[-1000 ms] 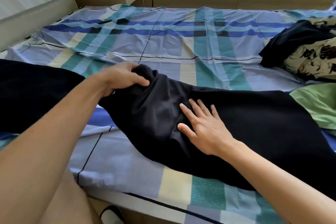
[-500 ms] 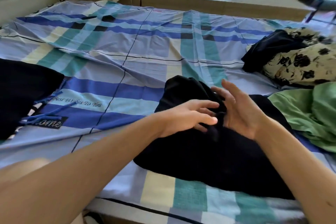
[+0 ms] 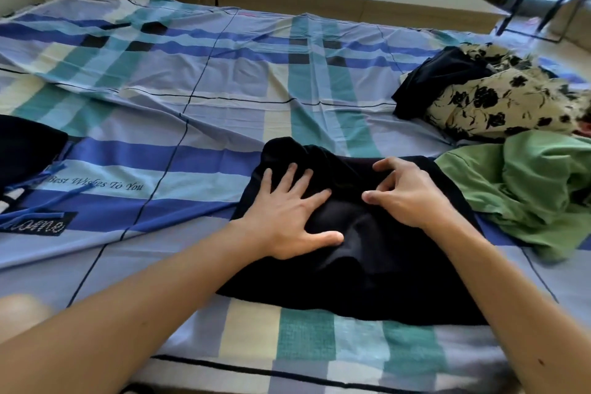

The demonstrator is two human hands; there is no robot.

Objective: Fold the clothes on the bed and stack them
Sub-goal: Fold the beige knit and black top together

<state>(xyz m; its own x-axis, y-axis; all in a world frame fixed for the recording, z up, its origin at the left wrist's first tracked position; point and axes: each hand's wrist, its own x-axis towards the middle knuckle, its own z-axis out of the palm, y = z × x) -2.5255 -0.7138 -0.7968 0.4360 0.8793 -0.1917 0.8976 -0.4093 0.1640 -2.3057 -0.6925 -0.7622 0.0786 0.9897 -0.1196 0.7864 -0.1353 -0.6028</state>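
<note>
Here the left hand is pressing flat, open, on the black garment lying on the bed; the right hand is resting curled on it, grip unclear. Soft, limp cloth, likely best pinched at corners.

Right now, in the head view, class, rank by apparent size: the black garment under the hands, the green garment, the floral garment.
1. The black garment: largest.
2. The green garment and the floral garment: look alike; both run off the right edge, floral lies farther, so unranked.
</note>
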